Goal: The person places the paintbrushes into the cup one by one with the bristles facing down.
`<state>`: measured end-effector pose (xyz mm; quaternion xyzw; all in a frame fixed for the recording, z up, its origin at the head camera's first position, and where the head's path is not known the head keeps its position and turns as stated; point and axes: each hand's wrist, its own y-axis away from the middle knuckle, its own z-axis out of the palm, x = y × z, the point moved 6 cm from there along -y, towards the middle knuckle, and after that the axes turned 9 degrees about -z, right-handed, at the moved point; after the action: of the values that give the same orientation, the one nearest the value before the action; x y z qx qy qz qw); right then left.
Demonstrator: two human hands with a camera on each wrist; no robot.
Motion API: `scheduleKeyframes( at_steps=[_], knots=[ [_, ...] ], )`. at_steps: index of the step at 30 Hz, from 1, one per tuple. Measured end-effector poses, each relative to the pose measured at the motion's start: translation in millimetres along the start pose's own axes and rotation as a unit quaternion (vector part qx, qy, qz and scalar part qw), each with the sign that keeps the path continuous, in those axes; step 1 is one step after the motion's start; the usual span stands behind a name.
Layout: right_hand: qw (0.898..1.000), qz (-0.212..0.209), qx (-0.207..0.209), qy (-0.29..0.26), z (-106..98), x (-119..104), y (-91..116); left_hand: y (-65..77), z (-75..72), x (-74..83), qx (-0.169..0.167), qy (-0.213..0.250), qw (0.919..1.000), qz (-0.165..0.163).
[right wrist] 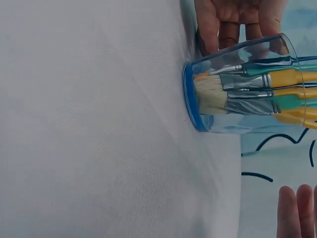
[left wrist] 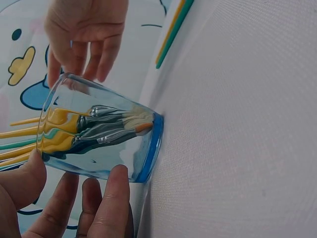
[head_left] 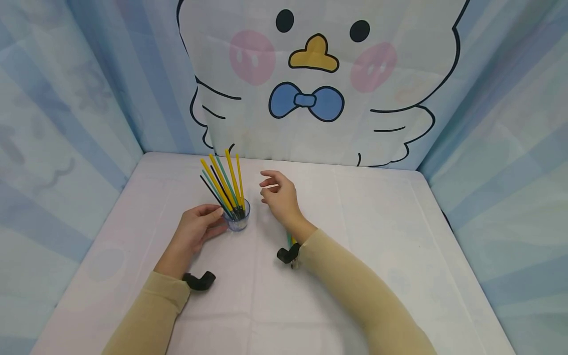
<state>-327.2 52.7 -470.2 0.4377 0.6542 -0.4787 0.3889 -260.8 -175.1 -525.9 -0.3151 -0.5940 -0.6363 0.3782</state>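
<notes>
A clear cup with a blue base stands on the table, holding several paintbrushes bristles down, their yellow, teal and dark handles fanning out above the rim. My left hand holds the cup from its left side, thumb near the rim and fingertips against the wall lower down. To the right of the cup, my right hand hangs in the air with loosely bent fingers and nothing in them. Silver ferrules and pale bristles show through the cup wall in the right wrist view.
More brushes with teal and yellow handles lie on the table, partly covered by my right forearm in the head view. A pale cloth covers the table. Printed curtains hang behind and at both sides.
</notes>
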Motion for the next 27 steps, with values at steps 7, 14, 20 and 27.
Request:
scheduleKeyframes(
  at_steps=[7, 14, 20, 27],
  knots=[
    [1.0, 0.02, 0.012, 0.008, -16.0, 9.5, 6.4, -0.2, 0.0, -0.3, 0.002, -0.001, 1.0, -0.002],
    [0.999, 0.039, 0.022, 0.023, -34.0, 20.4, 11.9, 0.0, 0.3, -0.5, 0.001, 0.002, 1.0, -0.002],
    [0.997, 0.055, 0.029, 0.036, -48.3, 26.5, 14.9, -0.2, 0.0, -0.3, 0.002, 0.003, 1.0, -0.002],
    [0.996, 0.071, 0.027, 0.047, -59.5, 30.5, 21.1, 0.2, 0.0, -0.3, 0.004, 0.006, 1.0, -0.004]
  ],
)
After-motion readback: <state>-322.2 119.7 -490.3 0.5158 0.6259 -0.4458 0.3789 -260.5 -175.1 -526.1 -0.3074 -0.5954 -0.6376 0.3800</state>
